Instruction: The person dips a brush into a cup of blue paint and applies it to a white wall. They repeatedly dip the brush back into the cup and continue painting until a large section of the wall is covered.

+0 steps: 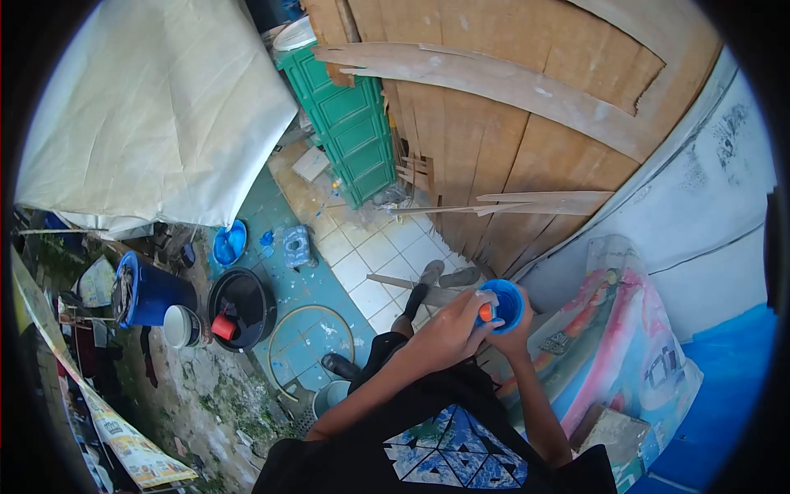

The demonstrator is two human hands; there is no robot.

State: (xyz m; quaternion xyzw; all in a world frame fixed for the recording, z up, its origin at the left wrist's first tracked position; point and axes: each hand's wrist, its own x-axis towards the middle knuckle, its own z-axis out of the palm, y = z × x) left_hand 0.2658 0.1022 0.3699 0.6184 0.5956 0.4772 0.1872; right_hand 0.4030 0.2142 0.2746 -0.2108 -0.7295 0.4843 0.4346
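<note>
A round blue container (pixel 504 301) is held up in front of my chest, its open top facing the camera. My right hand (pixel 514 336) is wrapped round its near right side. My left hand (pixel 451 331) is at the container's left rim, with its fingers closed on a small orange object (pixel 485 313). Part of the orange object is hidden by the fingers, and I cannot make out what it is.
Broken wooden panels (pixel 477 123) stand ahead beside a green panelled piece (pixel 350 132). On the left are a black tub (pixel 267 309) with a red dipper (pixel 223 326), a blue barrel (pixel 169 290) and a hose loop (pixel 352 346). A colourful sheet (pixel 576 387) lies right.
</note>
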